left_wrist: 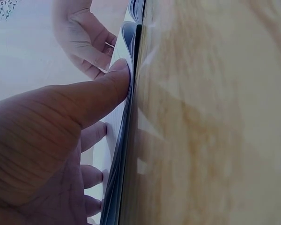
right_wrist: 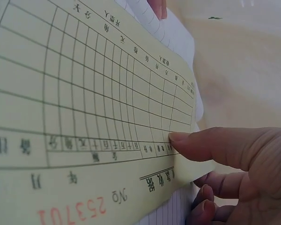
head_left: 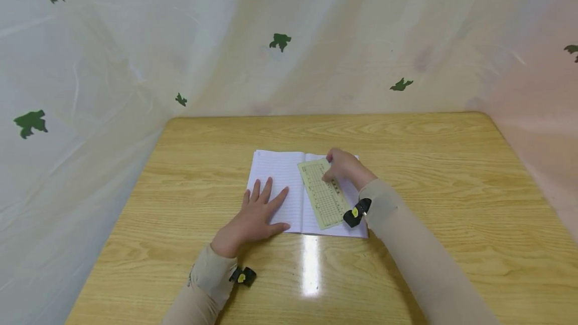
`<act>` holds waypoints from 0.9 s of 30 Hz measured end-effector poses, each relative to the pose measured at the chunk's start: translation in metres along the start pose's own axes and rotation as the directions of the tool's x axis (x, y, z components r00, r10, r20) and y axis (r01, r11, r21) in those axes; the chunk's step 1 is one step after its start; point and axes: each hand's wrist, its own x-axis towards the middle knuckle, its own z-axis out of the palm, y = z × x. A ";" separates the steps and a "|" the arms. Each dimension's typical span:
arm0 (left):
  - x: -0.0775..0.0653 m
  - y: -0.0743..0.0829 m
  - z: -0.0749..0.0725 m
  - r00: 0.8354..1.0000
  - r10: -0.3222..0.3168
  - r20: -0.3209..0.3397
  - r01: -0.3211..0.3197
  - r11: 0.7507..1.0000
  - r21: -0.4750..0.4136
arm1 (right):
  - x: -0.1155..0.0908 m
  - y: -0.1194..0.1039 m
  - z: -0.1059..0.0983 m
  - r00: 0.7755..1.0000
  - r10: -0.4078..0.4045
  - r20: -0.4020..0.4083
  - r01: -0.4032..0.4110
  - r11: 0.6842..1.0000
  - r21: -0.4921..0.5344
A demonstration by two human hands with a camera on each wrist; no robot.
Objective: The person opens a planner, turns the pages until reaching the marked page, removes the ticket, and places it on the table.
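Observation:
An open notebook with white lined pages lies on the wooden table. Spread flat on its left page is my left hand, its thumb near the lower edge by the fold. My right hand pinches a pale yellow receipt slip at its upper right part. The slip slants over the right page. In the right wrist view, the thumb lies on the slip's printed face, the other fingers behind its edge. A printed grid and a red number show there. The left wrist view shows the page edges under my left thumb.
The wooden table extends around the notebook on all sides. A pale curtain with green leaf or bird shapes hangs behind and at both sides. Light reflects off the table just in front of the notebook.

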 end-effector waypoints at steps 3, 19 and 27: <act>0.000 0.000 0.000 1.000 0.001 -0.002 -0.001 1.000 -0.002 | -0.001 0.000 0.001 1.000 0.003 0.000 -0.003 1.000 0.002; 0.001 0.001 0.002 1.000 -0.008 0.009 0.008 1.000 -0.017 | -0.024 0.032 0.005 0.992 -0.100 -0.079 0.121 0.936 0.331; 0.001 -0.001 0.002 1.000 -0.002 0.001 0.002 1.000 -0.022 | -0.045 0.051 -0.012 0.987 -0.114 -0.115 0.160 0.807 0.569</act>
